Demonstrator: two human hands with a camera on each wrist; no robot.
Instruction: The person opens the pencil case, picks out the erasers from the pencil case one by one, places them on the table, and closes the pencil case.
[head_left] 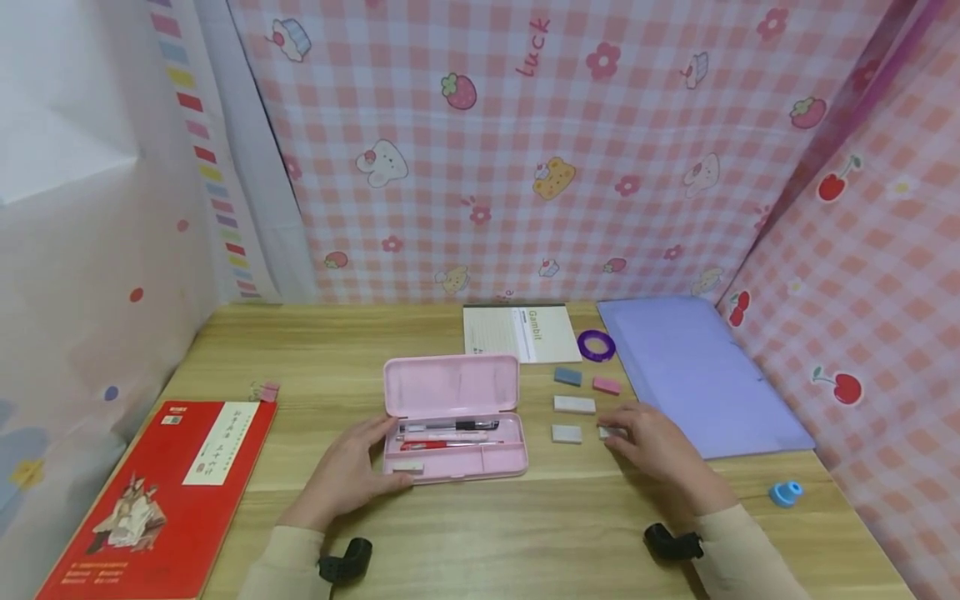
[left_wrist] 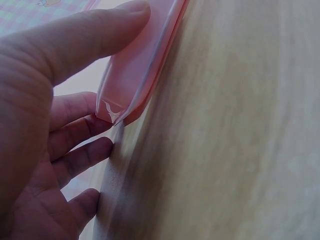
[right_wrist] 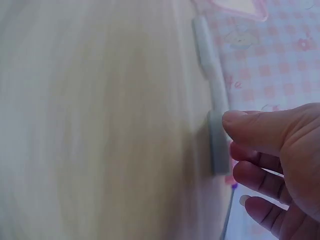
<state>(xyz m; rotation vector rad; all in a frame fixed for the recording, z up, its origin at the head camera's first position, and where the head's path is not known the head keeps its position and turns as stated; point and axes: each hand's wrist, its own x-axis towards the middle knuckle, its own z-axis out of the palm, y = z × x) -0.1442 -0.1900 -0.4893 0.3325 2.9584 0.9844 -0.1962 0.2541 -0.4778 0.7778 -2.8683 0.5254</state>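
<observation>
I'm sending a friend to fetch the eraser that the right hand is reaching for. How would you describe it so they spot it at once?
Start at the open pink pencil case in the middle of the wooden desk. To its right lies a cluster of small erasers; the one meant is the small pale eraser in the front row, farthest right, at the fingertips of the right hand. Unlike its neighbours, it is half hidden by those fingers.
</observation>
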